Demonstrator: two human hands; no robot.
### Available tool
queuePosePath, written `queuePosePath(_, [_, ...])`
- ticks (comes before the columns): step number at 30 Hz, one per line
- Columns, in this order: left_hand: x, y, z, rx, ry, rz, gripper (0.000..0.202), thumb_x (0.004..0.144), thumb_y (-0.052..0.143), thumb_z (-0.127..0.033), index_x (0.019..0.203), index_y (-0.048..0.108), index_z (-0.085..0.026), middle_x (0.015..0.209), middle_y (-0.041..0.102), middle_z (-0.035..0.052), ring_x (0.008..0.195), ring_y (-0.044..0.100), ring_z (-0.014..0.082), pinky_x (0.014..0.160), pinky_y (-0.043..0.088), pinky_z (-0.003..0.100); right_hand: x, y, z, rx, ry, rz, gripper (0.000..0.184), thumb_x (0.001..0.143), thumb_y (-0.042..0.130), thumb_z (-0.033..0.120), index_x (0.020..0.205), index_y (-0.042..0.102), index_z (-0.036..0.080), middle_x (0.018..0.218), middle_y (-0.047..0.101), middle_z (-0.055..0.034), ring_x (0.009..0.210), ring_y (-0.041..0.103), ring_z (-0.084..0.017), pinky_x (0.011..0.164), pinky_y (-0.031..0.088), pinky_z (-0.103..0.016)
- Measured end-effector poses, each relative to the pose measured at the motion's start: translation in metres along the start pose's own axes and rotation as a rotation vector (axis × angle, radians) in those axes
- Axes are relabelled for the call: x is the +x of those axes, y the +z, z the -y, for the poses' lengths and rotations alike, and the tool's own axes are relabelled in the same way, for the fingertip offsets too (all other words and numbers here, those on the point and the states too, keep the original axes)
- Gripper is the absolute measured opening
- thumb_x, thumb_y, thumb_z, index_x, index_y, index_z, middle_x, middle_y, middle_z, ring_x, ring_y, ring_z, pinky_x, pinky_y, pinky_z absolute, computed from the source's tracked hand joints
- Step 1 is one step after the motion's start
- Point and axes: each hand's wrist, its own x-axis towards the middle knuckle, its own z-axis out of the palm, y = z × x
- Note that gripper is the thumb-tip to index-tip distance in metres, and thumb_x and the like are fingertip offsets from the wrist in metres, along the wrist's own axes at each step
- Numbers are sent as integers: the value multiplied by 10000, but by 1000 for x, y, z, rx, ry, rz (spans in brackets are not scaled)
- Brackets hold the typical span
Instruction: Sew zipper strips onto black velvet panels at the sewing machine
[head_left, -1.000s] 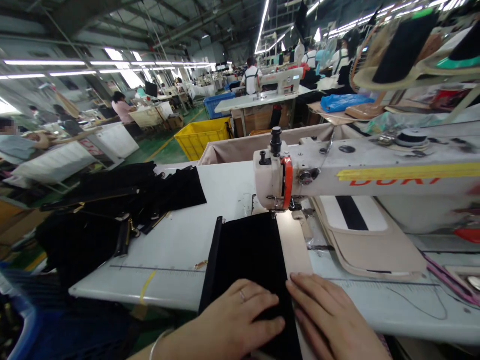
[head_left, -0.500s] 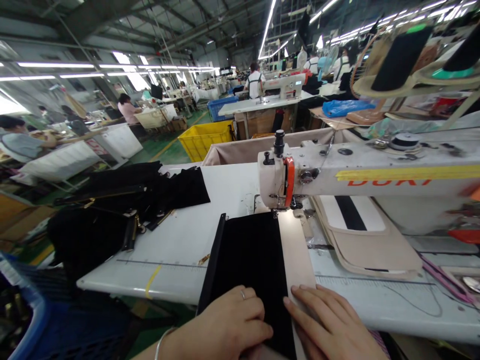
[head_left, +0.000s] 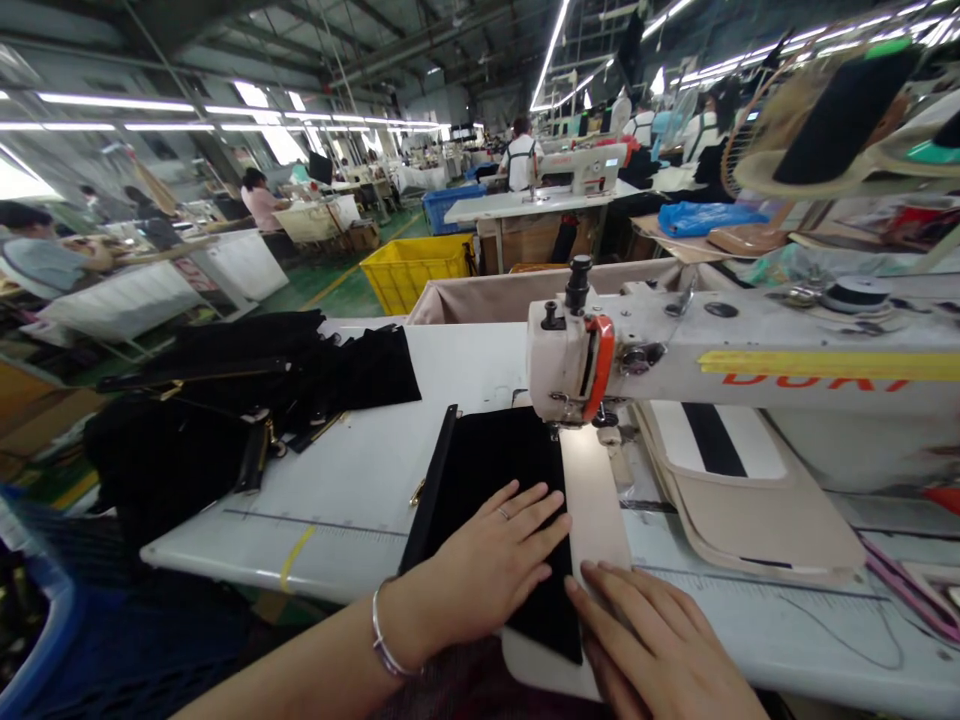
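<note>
My left hand [head_left: 499, 560] lies flat on a black fabric panel [head_left: 495, 445], fingers spread, a ring on one finger and a bracelet at the wrist. My right hand [head_left: 656, 640] rests with outstretched fingers at the panel's right edge, over a beige piece [head_left: 596, 505] that shows alongside and below the black. The far end of both layers sits under the needle area of a sewing machine [head_left: 566, 360], where a lamp lights the beige. A dark strip [head_left: 429, 490] runs down the panel's left side, with a small gold-coloured metal part [head_left: 417, 492] beside it.
Black fabric pieces with metal fittings [head_left: 180, 430] are heaped on the table's left. Beige flat pieces [head_left: 757, 530] lie under the machine arm, near purple-handled tool [head_left: 911, 590]. A blue basket [head_left: 45, 640] stands at lower left, a yellow bin [head_left: 416, 270] beyond. Other people sit farther off.
My left hand has gone from curled near the panel's lower end to flat and farther forward on it. The panel's near edge now shows. My right hand stays at nearly the same place.
</note>
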Motion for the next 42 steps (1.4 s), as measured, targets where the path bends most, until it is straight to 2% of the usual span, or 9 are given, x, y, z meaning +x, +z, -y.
queuePosePath(4, [-14, 2, -8, -81, 83, -28, 380, 979, 463, -328, 1309, 508, -146, 1404, 504, 77, 1353, 398, 194, 1198, 254, 392, 1, 3, -5, -43, -37, 19, 387, 848, 495, 237, 1206, 638, 207, 1168, 669, -46, 1018, 629, -203, 835, 513, -338])
queuePosePath(8, [-24, 10, -10, -122, 154, -136, 274, 959, 481, -182, 1217, 568, -147, 1261, 622, 51, 1262, 492, 154, 1180, 300, 349, 2, 4, -8, -51, -50, 51, 406, 842, 486, 230, 1222, 627, 198, 1190, 659, -55, 1026, 624, -214, 834, 511, -351])
queuePosePath(11, [-22, 14, -4, -121, 198, -164, 266, 960, 453, -123, 1196, 575, -146, 1209, 653, 45, 1238, 513, 149, 1156, 339, 346, 4, 3, -10, -20, -26, 66, 420, 847, 472, 221, 1243, 610, 207, 1214, 648, -44, 1051, 612, -205, 863, 502, -345])
queuePosePath(15, [-14, 15, 5, -106, 207, -170, 246, 974, 438, -141, 1170, 587, -130, 1211, 652, 51, 1228, 524, 155, 1150, 345, 344, 4, 6, -12, -19, -36, 69, 431, 853, 479, 228, 1268, 588, 187, 1223, 641, -57, 1052, 606, -212, 862, 499, -350])
queuePosePath(19, [-7, 17, 13, -78, 205, -159, 289, 977, 423, -146, 1227, 567, -135, 1276, 615, 66, 1259, 501, 165, 1150, 348, 361, 6, 9, -15, 4, -6, 67, 417, 866, 485, 224, 1271, 577, 178, 1230, 633, -57, 1050, 598, -209, 867, 488, -350])
queuePosePath(24, [4, 18, 22, -23, 181, -144, 293, 977, 424, -148, 1228, 574, -143, 1292, 602, 71, 1269, 494, 174, 1135, 375, 385, 12, 12, -16, 64, 64, 47, 375, 884, 501, 227, 1243, 578, 148, 1271, 604, -64, 1116, 556, -205, 937, 445, -356])
queuePosePath(28, [13, 18, 29, 23, 173, -137, 282, 983, 406, -139, 1206, 577, -135, 1312, 584, 67, 1276, 484, 184, 1141, 365, 388, 15, 15, -19, 79, 102, 69, 381, 899, 516, 248, 1269, 557, 168, 1318, 569, -58, 1163, 524, -214, 967, 425, -382])
queuePosePath(42, [47, 15, 55, 114, 149, -142, 244, 951, 438, -87, 1159, 563, -112, 1284, 583, 91, 1261, 497, 193, 1097, 408, 362, 38, 31, -34, 80, 236, 130, 385, 933, 485, 283, 1294, 538, 163, 1285, 582, -87, 1135, 538, -236, 962, 444, -427])
